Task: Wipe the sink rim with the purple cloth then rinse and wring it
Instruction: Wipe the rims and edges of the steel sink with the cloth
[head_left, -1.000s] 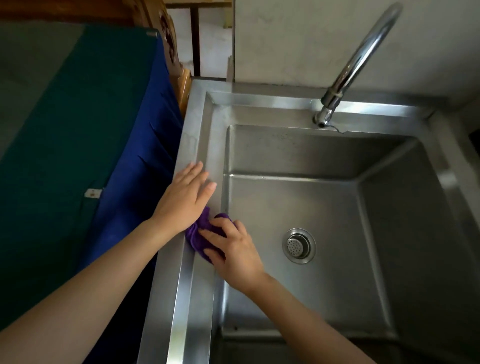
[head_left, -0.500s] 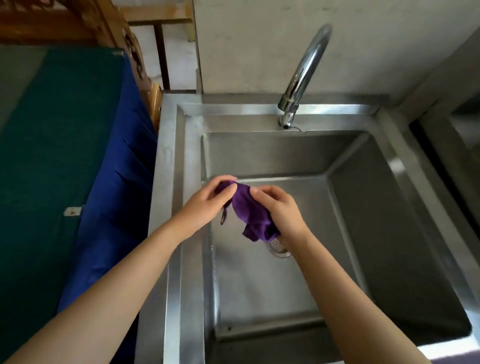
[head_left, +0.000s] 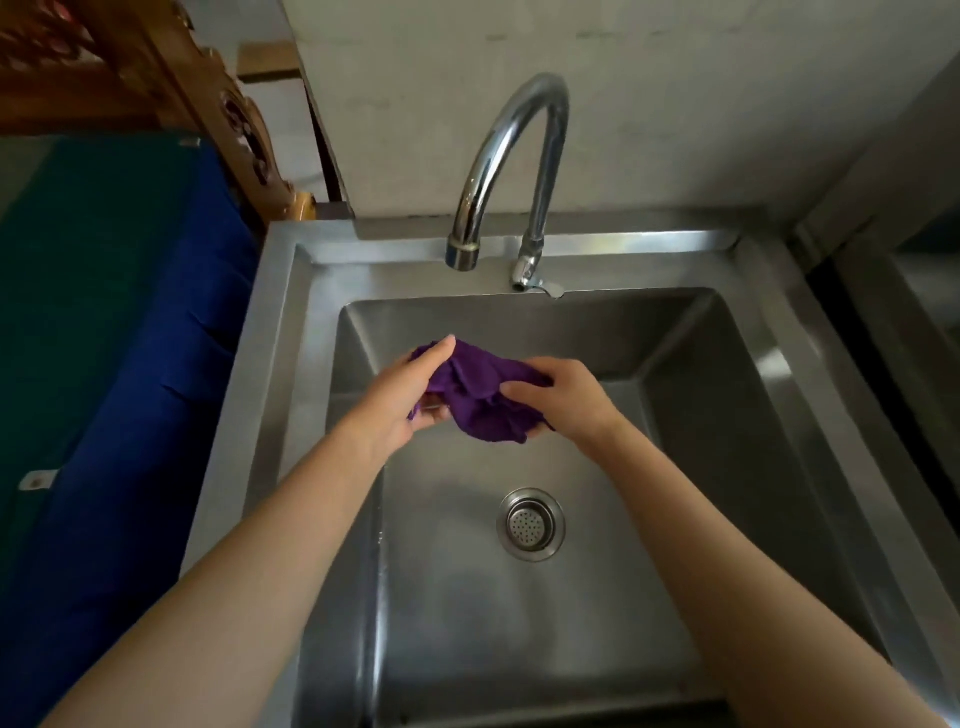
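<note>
Head view: the purple cloth (head_left: 480, 402) hangs bunched between both hands, in front of and below the faucet (head_left: 498, 150) spout, above the basin inside the sink rim (head_left: 270, 332). The left hand (head_left: 405, 400) pinches one end and the right hand (head_left: 569, 400) grips the other. No water runs. Wiping seems finished and rinsing comes next, so one hand must let go and open the lever (head_left: 543, 285) at the faucet's base.

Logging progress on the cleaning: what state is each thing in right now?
purple cloth: bunched, held above the sink.
left hand: grips the cloth's left end.
right hand: grips its right end.
faucet: no water seen running.
drain strainer: seated, uncovered.
</note>
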